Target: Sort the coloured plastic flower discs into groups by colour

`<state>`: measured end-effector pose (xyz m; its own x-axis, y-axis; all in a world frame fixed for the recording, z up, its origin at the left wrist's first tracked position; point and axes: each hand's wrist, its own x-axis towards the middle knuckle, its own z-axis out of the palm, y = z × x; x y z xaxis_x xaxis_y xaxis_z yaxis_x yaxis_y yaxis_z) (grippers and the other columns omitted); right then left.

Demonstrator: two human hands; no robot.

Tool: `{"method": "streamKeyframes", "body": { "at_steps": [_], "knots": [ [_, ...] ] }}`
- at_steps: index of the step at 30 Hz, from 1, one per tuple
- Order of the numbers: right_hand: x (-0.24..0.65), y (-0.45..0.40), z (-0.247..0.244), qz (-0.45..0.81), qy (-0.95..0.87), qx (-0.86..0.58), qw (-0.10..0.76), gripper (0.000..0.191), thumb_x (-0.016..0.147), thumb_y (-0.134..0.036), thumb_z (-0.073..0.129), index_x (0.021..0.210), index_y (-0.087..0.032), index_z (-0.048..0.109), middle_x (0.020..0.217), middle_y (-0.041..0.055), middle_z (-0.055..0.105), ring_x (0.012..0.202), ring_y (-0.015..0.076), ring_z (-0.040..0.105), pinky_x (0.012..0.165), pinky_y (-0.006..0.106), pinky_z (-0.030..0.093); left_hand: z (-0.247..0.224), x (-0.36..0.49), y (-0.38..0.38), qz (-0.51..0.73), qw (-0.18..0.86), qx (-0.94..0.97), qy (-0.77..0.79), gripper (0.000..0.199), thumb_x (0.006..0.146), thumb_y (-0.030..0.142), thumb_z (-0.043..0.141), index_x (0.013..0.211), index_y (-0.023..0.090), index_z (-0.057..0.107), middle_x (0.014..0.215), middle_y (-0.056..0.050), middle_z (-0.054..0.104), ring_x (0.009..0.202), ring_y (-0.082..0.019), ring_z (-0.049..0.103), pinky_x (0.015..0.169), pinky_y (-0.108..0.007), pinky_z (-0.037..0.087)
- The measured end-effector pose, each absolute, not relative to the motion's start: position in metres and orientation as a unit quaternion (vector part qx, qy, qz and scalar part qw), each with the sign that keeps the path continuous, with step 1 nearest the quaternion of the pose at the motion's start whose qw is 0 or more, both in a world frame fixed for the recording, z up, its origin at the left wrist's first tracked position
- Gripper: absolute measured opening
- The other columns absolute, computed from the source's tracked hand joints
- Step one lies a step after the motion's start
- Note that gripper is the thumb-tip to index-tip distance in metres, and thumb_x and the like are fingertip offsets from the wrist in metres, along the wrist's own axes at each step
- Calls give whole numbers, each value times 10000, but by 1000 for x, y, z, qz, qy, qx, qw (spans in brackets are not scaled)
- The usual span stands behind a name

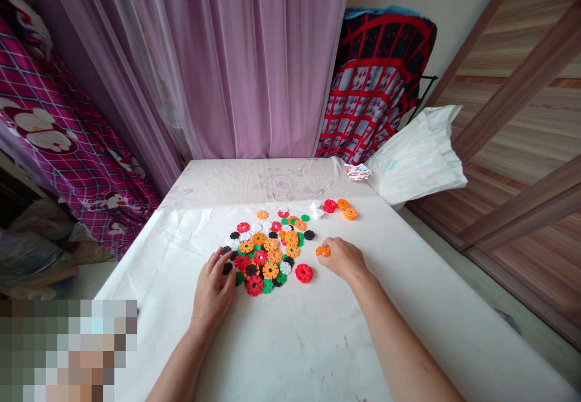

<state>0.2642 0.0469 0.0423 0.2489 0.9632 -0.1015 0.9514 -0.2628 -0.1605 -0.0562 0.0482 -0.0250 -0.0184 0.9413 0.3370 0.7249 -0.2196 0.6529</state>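
On the white-covered table (295, 341), the head view shows hands apart, the left hand (213, 284) loosely spread against the mixed pile (261, 258), the right hand (344, 260) pinching an orange disc (322, 251), white discs (317, 209), red discs (330, 206) and orange discs (350, 214) seemingly grouped beyond, most others ungrouped.

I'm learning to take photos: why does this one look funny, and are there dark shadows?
In the head view, square blocks hide the bottom left corner; there too, the wooden panels lean, probably from a wide lens; and in that head view, soft light leaves no hard shadows around the disc pile.
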Motion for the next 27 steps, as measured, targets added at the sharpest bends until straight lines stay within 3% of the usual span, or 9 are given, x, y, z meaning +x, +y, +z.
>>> {"method": "streamKeyframes", "body": {
  "at_steps": [5,9,14,19,23,27],
  "knots": [
    [266,47,47,80,-612,-784,68,273,823,-333,579,1061,-238,672,1096,69,681,960,210,645,744,285,429,-27,-56,49,379,137,688,604,419,880,442,479,1209,241,642,1405,-95,539,1303,-271,490,1066,-460,431],
    [245,68,56,71,-669,-729,126,196,842,-230,558,1002,-253,667,1079,20,693,1000,170,629,801,255,425,-27,-56,49,382,132,687,603,414,878,448,477,1199,250,648,1391,-92,550,1288,-276,505,1057,-462,439],
    [208,90,54,80,-696,-711,55,252,792,-346,635,1003,-210,652,1057,82,702,998,239,637,784,309,449,-25,-57,48,381,141,685,604,411,876,445,485,1199,248,647,1396,-95,547,1290,-268,505,1057,-453,442],
    [195,97,51,82,-686,-722,33,254,787,-294,624,1020,-197,650,1080,105,693,1024,235,636,795,301,449,-23,-56,47,384,147,679,608,401,880,420,488,1208,250,644,1414,-91,534,1289,-266,504,1049,-452,451],
    [216,92,56,118,-661,-734,99,363,770,-337,641,1117,-230,634,1116,59,686,1014,208,637,812,284,447,-23,-55,46,383,149,676,611,389,880,414,494,1206,264,645,1415,-83,531,1293,-266,500,1053,-452,447],
    [258,71,54,117,-619,-760,158,348,775,-357,638,1104,-245,646,1122,35,668,927,178,640,766,267,441,-25,-55,47,383,137,685,604,414,888,440,467,1203,241,647,1401,-103,540,1297,-275,494,1058,-464,436]
  ]
}}
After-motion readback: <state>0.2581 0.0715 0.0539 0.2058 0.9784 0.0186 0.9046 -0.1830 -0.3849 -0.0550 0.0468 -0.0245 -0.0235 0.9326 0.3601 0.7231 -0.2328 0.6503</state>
